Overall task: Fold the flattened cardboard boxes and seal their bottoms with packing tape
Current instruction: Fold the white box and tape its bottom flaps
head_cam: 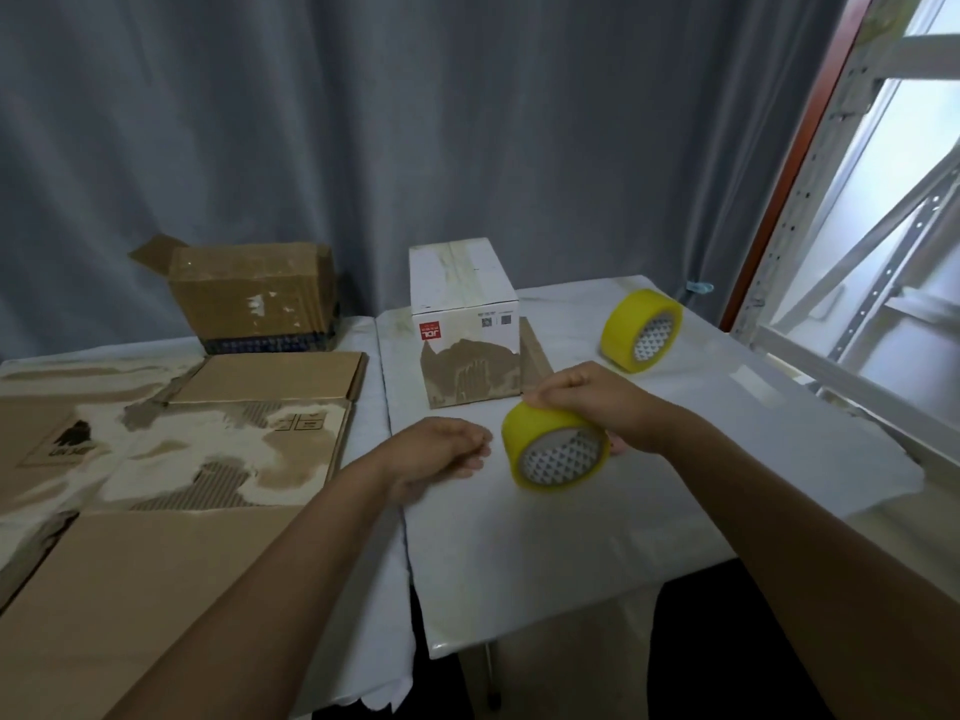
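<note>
My right hand (597,402) grips a yellow roll of packing tape (553,449) from above, holding it on edge just over the white table (571,553). My left hand (441,452) hovers just left of the roll, fingers loosely curled, holding nothing. Behind the roll stands a folded white and brown box (467,324) with tape along its top. A second yellow tape roll (641,330) rests at the back right. Flattened cardboard boxes (171,459) lie spread on the left table.
An open brown box (249,293) sits at the back left on a dark stack. A grey curtain hangs behind. A metal shelving frame (857,252) stands to the right. A gap separates the two tables near the front.
</note>
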